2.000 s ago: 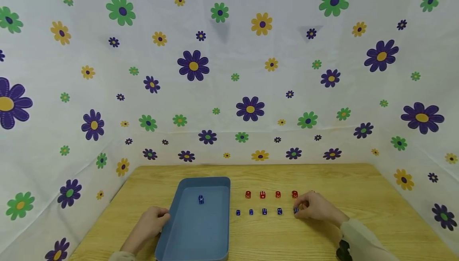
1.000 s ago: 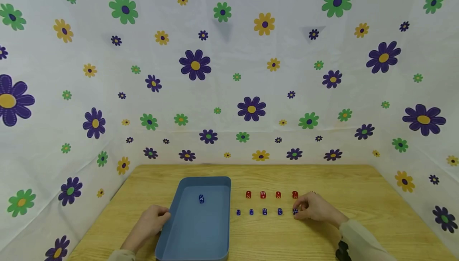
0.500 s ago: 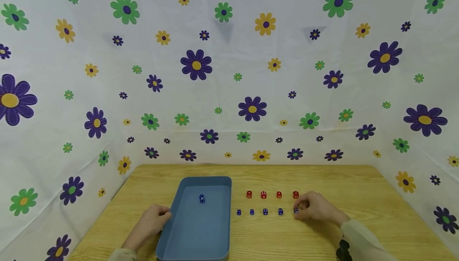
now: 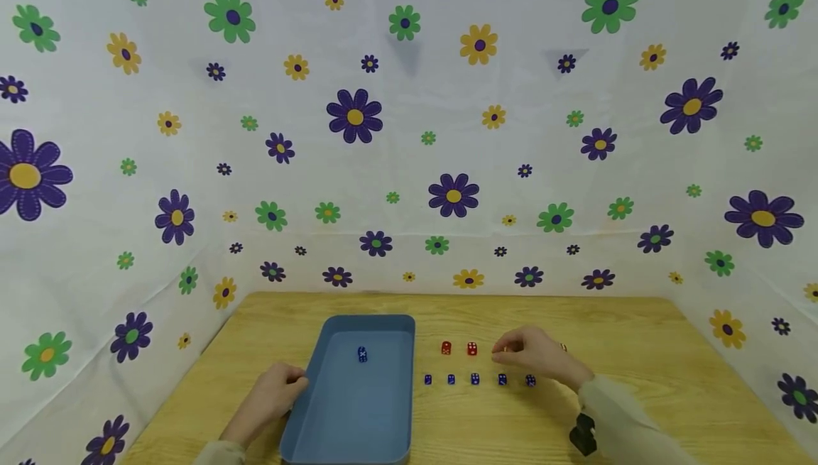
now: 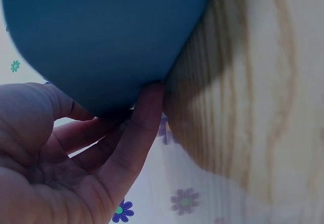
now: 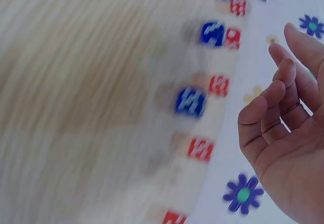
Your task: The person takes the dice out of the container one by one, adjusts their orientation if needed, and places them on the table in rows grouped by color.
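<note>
My left hand (image 4: 271,397) grips the left rim of the blue tray (image 4: 412,415), its thumb at the wall and fingers reaching beneath in the left wrist view. My right hand (image 4: 533,353) hovers over the red dice row, fingers loosely bent, with nothing in them in the right wrist view. Left of it, two red dice (image 4: 472,348) show; the hand hides most of the others in the head view. Nearer me, several blue dice (image 4: 475,378) form a row. A blue die (image 6: 191,102) and a red die (image 6: 201,149) appear blurred in the right wrist view.
A small cluster of blue dice (image 4: 362,354) lies inside the tray toward its far end. The wooden table (image 4: 473,429) is enclosed by a white flowered cloth (image 4: 409,167) at the back and sides.
My right hand has let go of the rightmost blue die and moved left and away from me, over the red row. The left hand keeps its grip on the tray. The head view shifts slightly.
</note>
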Motion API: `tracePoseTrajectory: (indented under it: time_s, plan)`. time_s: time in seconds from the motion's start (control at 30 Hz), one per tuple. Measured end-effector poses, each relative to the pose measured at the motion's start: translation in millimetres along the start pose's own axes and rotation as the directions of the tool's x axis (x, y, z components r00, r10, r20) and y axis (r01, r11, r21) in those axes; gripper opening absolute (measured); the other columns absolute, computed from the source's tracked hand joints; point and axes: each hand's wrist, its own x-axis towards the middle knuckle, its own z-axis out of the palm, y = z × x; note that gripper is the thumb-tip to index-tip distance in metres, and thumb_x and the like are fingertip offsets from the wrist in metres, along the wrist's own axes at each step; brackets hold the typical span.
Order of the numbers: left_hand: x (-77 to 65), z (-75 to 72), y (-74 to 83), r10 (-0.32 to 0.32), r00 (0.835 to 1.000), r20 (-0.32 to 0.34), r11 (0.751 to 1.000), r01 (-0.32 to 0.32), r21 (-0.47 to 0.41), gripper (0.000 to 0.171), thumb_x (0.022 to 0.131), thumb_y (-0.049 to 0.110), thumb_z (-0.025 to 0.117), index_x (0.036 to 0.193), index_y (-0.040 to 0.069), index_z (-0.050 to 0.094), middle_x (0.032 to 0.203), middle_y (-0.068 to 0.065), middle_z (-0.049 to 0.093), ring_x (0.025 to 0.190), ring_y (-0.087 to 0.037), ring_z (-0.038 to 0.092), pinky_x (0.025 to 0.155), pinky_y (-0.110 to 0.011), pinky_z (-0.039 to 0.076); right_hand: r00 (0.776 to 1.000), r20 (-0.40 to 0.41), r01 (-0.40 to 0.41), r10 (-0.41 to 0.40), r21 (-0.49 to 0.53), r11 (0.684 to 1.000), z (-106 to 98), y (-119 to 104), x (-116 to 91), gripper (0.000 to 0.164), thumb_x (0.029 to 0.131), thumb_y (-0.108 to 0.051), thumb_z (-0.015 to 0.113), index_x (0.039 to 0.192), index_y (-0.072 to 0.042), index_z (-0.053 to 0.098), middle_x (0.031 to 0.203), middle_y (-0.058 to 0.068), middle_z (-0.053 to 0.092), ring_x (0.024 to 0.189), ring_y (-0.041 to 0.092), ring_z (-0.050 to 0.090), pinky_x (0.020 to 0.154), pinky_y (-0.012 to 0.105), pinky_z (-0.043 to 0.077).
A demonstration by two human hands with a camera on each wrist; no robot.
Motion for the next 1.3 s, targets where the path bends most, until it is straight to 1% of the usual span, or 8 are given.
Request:
tracePoseTrajectory:
  time_s: [0.13,0.27,0.4,0.6,0.73,0.93,1.17,1.3]
  plan:
    - [-0.8,0.2,0.0,0.018,1.0,-0.023,1.0,-0.017,0.018,0.023,0.093,0.009,0.052,0.095,-0.003,0.072,0.064,-0.002,0.05,0.061,-0.016,0.048,0.055,-0.027,0.041,0.999,-0.001,0.043,-0.043,0.005,0.999,11.4,-14.6,11.6,0.023,0.092,-0.029,0.068,0.101,-0.009,0.076,0.088,-0.003,0.068,0.069,0.008,0.051,0.06,0.022,0.043]
    - [-0.9,1.0,-0.9,0.053,0.998,-0.044,0.998,-0.051,0.037,0.021,0.091,0.008,0.053,0.081,0.0,0.07,0.06,0.0,0.047,0.057,-0.014,0.047,0.052,-0.026,0.039,0.997,-0.001,0.082,-0.082,0.021,0.996,23.4,-31.0,22.3,0.024,0.092,-0.027,0.068,0.104,-0.008,0.075,0.09,-0.003,0.069,0.07,0.008,0.052,0.061,0.022,0.044]
    - [-1.3,2.3,-2.1,0.018,1.0,-0.025,1.0,-0.018,0.011,0.027,0.091,0.008,0.052,0.064,0.007,0.055,0.056,0.001,0.043,0.053,-0.013,0.043,0.05,-0.025,0.036,0.99,0.008,0.141,-0.141,0.031,0.99,37.4,-43.8,33.7,0.024,0.093,-0.025,0.068,0.108,-0.007,0.074,0.083,-0.001,0.066,0.065,0.006,0.048,0.059,0.021,0.042]
    - [0.0,2.2,-0.2,0.004,1.0,-0.025,1.0,-0.004,-0.003,0.03,0.091,0.009,0.052,0.061,0.01,0.048,0.054,0.001,0.042,0.052,-0.012,0.041,0.049,-0.025,0.035,0.984,0.007,0.175,-0.176,0.038,0.984,55.5,-63.0,50.0,0.029,0.092,-0.026,0.068,0.113,-0.006,0.072,0.077,-0.003,0.062,0.065,0.006,0.048,0.061,0.022,0.043]
    - [0.1,2.2,1.1,0.001,1.0,-0.026,1.0,-0.001,0.008,0.027,0.091,0.009,0.052,0.065,0.007,0.055,0.055,0.001,0.043,0.053,-0.013,0.042,0.05,-0.026,0.035,0.983,0.01,0.183,-0.184,0.056,0.982,67.9,-77.5,59.6,0.028,0.092,-0.025,0.069,0.112,-0.007,0.073,0.075,-0.004,0.06,0.066,0.006,0.049,0.063,0.023,0.045]
    - [0.1,2.8,0.1,0.022,0.998,-0.051,0.999,-0.02,0.036,0.02,0.091,0.009,0.054,0.084,0.002,0.071,0.061,0.0,0.047,0.058,-0.015,0.047,0.054,-0.028,0.04,0.981,-0.011,0.193,-0.192,0.06,0.979,83.8,-99.2,70.9,0.025,0.091,-0.022,0.07,0.111,-0.009,0.073,0.076,-0.004,0.059,0.07,0.007,0.051,0.064,0.022,0.046]
    - [0.4,3.5,-0.4,0.036,0.998,-0.055,0.999,-0.034,0.036,0.023,0.091,0.008,0.053,0.071,0.004,0.063,0.057,0.001,0.041,0.055,-0.013,0.043,0.051,-0.025,0.036,0.982,-0.028,0.186,-0.184,0.08,0.979,103.1,-112.4,87.8,0.037,0.087,-0.023,0.075,0.12,-0.008,0.068,0.077,-0.005,0.057,0.065,0.006,0.049,0.06,0.02,0.043]
    - [0.1,3.0,-0.3,0.053,0.997,-0.062,0.997,-0.05,0.053,0.021,0.091,0.008,0.054,0.076,0.003,0.067,0.059,0.001,0.043,0.057,-0.014,0.044,0.053,-0.026,0.037,0.981,-0.041,0.193,-0.19,0.054,0.98,116.4,-114.2,98.8,0.043,0.085,-0.024,0.077,0.124,-0.009,0.067,0.081,0.0,0.061,0.067,0.005,0.049,0.062,0.019,0.043]
